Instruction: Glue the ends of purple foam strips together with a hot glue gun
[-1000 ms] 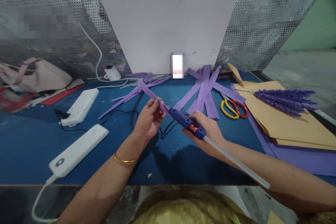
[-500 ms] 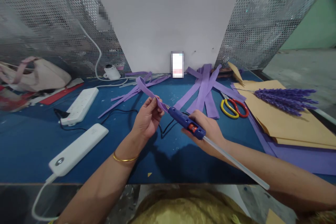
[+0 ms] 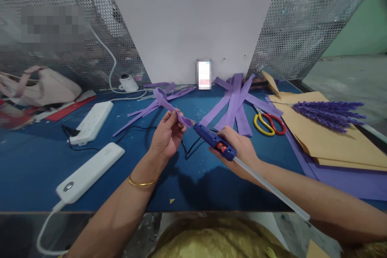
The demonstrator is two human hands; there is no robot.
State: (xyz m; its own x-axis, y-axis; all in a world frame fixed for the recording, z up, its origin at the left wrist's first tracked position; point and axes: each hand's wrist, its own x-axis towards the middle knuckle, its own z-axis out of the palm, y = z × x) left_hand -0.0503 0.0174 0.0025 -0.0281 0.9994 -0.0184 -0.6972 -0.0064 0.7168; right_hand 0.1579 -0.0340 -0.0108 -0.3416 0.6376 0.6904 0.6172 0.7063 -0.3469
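My left hand pinches a purple strip, which curls up and back to the left while its other end points right. My right hand is wrapped round a blue glue gun, and a long clear glue stick sticks out of its back end. The gun's nozzle is at the strip's right end; whether they touch I cannot tell. Behind my left hand lie thin purple strips, and beyond the gun is a pile of wider purple strips.
Scissors lie right of the wide strips. Brown sheets hold purple flower sprigs at the right. A power strip and a white power bank lie left. A lit phone stands before a white board.
My left hand has shifted slightly left with the purple strip, whose end now sits more by the nozzle's tip. My right hand and the glue gun have hardly moved.
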